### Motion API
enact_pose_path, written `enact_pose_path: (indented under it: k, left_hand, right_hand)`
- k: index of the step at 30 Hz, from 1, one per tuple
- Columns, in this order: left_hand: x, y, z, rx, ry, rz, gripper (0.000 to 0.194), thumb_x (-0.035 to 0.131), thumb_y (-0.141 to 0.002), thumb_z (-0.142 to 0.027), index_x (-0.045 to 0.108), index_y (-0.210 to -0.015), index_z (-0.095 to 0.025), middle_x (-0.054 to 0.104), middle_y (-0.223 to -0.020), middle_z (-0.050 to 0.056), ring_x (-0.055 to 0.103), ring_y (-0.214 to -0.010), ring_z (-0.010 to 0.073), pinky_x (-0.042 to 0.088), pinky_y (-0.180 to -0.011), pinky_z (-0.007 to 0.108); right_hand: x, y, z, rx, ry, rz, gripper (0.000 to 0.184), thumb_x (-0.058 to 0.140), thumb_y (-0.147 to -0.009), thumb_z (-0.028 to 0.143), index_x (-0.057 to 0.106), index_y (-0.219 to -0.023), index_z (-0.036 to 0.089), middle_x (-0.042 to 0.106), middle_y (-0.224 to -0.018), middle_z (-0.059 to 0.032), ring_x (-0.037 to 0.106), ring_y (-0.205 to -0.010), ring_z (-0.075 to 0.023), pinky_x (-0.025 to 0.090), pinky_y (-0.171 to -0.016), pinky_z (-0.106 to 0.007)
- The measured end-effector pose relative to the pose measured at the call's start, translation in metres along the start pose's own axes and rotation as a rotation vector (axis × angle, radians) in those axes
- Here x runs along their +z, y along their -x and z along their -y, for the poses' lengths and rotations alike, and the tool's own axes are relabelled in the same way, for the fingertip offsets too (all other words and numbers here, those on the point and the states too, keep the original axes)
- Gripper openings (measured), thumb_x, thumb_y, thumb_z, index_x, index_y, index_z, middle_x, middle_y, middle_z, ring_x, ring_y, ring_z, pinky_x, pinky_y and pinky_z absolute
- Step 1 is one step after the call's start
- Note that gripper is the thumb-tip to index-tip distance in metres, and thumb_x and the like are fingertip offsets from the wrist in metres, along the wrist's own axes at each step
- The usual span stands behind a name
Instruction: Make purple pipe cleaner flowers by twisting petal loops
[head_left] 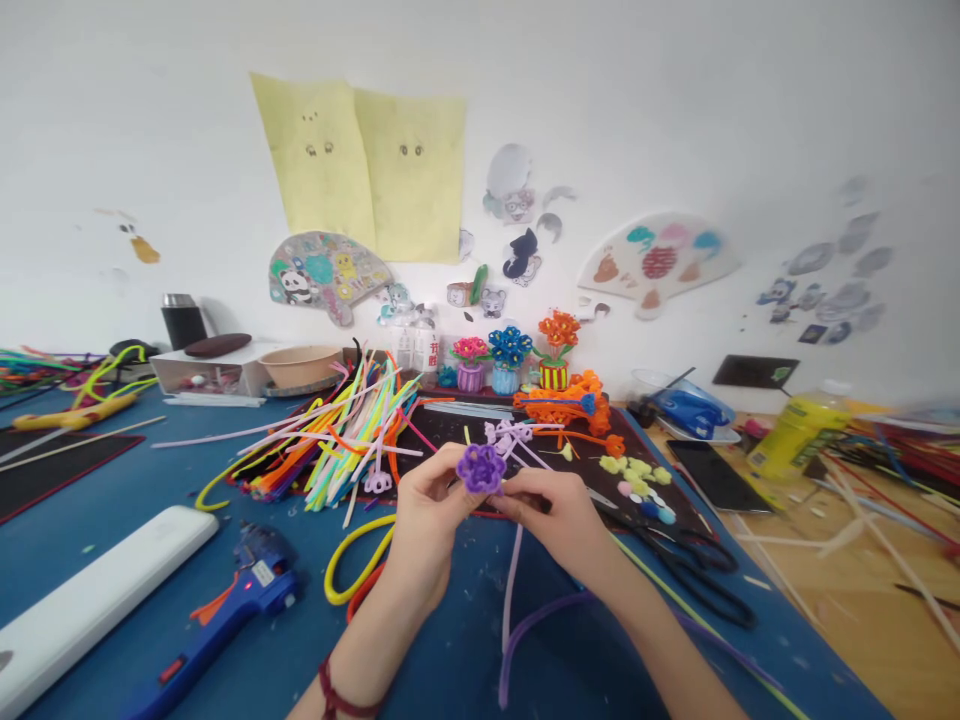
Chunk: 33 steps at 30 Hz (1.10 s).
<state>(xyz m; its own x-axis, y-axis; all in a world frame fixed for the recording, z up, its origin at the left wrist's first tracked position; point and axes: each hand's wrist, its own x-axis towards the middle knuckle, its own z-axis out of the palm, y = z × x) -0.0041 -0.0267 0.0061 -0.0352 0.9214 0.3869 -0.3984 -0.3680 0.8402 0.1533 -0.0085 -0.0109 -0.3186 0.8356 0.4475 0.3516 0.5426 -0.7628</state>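
A purple pipe-cleaner flower with looped petals is held up in front of me between both hands. My left hand pinches it from the left with thumb and forefinger. From the right, the fingertips of my right hand close on its lower edge. Below the hands, a pale lilac pipe cleaner hangs down, and a darker purple pipe cleaner curves away to the right. Lilac looped flowers lie just behind on the dark mat.
A blue glue gun and a white bar-shaped case lie to the left. Black scissors rest on the right. Bundled pipe cleaners, small potted flowers and orange pieces stand behind; a yellow bottle is far right.
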Motion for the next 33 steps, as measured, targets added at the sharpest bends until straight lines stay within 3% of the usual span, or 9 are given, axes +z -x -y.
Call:
enact_pose_path:
  k: [9,11,14,17,21,23,28,30,33]
  left_hand:
    - [-0.001,-0.007,-0.007,-0.213,0.28,-0.173,0.033,0.087,-0.057,-0.032,0.067,-0.077,-0.014,0.056,-0.061,-0.004,0.042,-0.048,0.0036,0.033,-0.041,0.014]
    - [-0.002,-0.007,-0.007,-0.224,0.301,-0.189,0.034,0.087,-0.057,-0.031,0.065,-0.077,-0.014,0.058,-0.063,-0.003,0.043,-0.047,0.0031,0.033,-0.04,0.013]
    - [-0.001,-0.007,-0.004,-0.219,0.304,-0.194,0.033,0.085,-0.06,-0.031,0.063,-0.079,-0.014,0.06,-0.068,-0.002,0.043,-0.048,0.0028,0.031,-0.038,0.012]
    - [0.002,-0.005,0.001,-0.206,0.234,-0.166,0.031,0.081,-0.065,-0.032,0.062,-0.082,-0.014,0.06,-0.071,-0.002,0.043,-0.05,0.0034,0.029,-0.038,0.013]
    - [-0.004,-0.01,-0.002,-0.189,-0.089,-0.059,0.03,0.074,-0.07,-0.031,0.063,-0.093,-0.016,0.058,-0.067,-0.003,0.041,-0.047,0.0048,0.031,-0.041,0.017]
    - [-0.013,-0.016,-0.008,-0.138,-0.363,-0.007,0.031,0.07,-0.071,-0.026,0.063,-0.099,-0.015,0.065,-0.082,0.001,0.046,-0.052,0.0063,0.035,-0.046,0.019]
    - [-0.026,-0.025,-0.018,-0.099,-1.288,0.235,0.018,0.051,-0.082,-0.019,0.067,-0.091,-0.019,0.07,-0.078,0.001,0.059,-0.064,0.0132,0.04,-0.06,0.024]
    - [-0.019,-0.021,-0.014,-0.125,-1.437,0.358,0.015,0.053,-0.081,-0.021,0.068,-0.083,-0.021,0.071,-0.078,0.002,0.063,-0.071,0.0162,0.041,-0.061,0.025]
    - [-0.003,-0.009,-0.004,-0.161,-1.516,0.464,0.016,0.057,-0.081,-0.029,0.069,-0.076,-0.02,0.072,-0.078,0.006,0.066,-0.075,0.0211,0.043,-0.062,0.027]
  right_hand:
    - [-0.005,0.001,-0.001,0.12,-0.457,-0.053,0.025,0.068,-0.083,0.04,0.075,-0.076,0.017,0.062,-0.064,-0.0018,0.053,-0.058,-0.0113,0.041,-0.053,-0.022]
    - [0.003,0.002,0.001,0.181,-0.701,-0.153,0.022,0.074,-0.078,0.039,0.075,-0.084,0.019,0.062,-0.059,0.0006,0.054,-0.053,-0.0101,0.044,-0.053,-0.022]
    - [0.02,0.001,0.01,0.235,-1.048,-0.243,0.037,0.082,-0.069,0.038,0.072,-0.101,0.023,0.067,-0.068,0.0004,0.062,-0.059,-0.0108,0.051,-0.058,-0.021]
    - [0.035,-0.004,0.019,0.252,-1.189,-0.323,0.03,0.083,-0.068,0.038,0.073,-0.092,0.023,0.07,-0.072,0.0,0.065,-0.065,-0.0098,0.052,-0.062,-0.018]
    - [0.029,-0.013,0.02,0.228,-1.091,-0.38,0.022,0.081,-0.07,0.038,0.075,-0.081,0.02,0.069,-0.068,-0.0013,0.063,-0.061,-0.0103,0.051,-0.059,-0.019]
    - [0.011,-0.017,0.015,0.19,-0.975,-0.425,0.027,0.078,-0.072,0.042,0.075,-0.085,0.019,0.068,-0.069,-0.0022,0.061,-0.062,-0.0118,0.049,-0.058,-0.022]
    - [-0.047,-0.025,0.009,0.086,-0.318,-0.422,0.036,0.071,-0.076,0.051,0.075,-0.072,0.015,0.052,-0.052,0.0015,0.045,-0.049,-0.0111,0.036,-0.047,-0.025]
    - [-0.062,-0.028,0.012,0.095,-0.139,-0.384,0.035,0.07,-0.075,0.05,0.076,-0.075,0.015,0.052,-0.051,0.0022,0.045,-0.049,-0.0112,0.035,-0.047,-0.025]
    - [-0.074,-0.031,0.017,0.166,-0.109,-0.351,0.037,0.074,-0.069,0.05,0.075,-0.075,0.013,0.062,-0.054,-0.0012,0.053,-0.047,-0.0136,0.041,-0.046,-0.026]
